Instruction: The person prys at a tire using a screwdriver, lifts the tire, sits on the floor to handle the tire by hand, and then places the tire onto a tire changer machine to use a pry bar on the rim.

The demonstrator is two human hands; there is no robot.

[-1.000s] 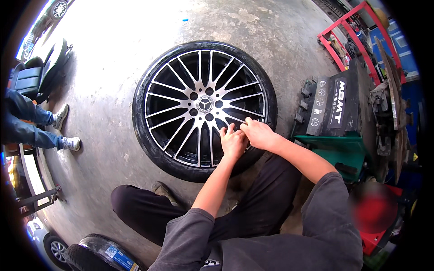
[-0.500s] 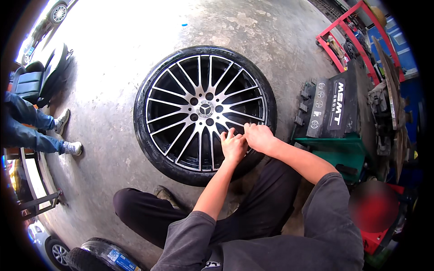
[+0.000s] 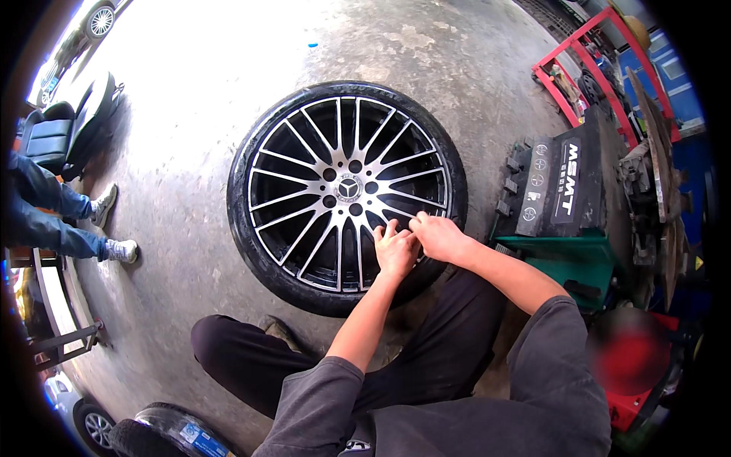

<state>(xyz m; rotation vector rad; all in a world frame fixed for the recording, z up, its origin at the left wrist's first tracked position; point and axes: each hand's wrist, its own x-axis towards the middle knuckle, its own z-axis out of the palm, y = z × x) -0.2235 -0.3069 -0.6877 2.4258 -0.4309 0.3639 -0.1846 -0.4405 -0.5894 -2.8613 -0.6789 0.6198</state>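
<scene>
A car wheel (image 3: 349,207) lies flat on the floor in front of me, its multi-spoke silver and black alloy rim facing up inside a black tyre (image 3: 247,263). Over the rim's near right edge my two hands meet. My left hand (image 3: 397,253) has its fingers curled and pinched together, the index finger bent up. Right against it, my right hand (image 3: 440,236) is closed with the knuckles up. Whatever small thing the fingers of both hands grip is hidden by them.
To the right stands a black and green machine (image 3: 556,179) with a red frame (image 3: 582,57) behind it. A person's legs in jeans (image 3: 57,221) are at the left, near a black car seat (image 3: 68,129). More tyres (image 3: 164,430) lie at lower left; a small blue piece (image 3: 313,46) lies beyond the wheel.
The view has shifted slightly, so the wheel sits a little lower in it. Both hands stay together at the same part of the rim, with only small finger movement.
</scene>
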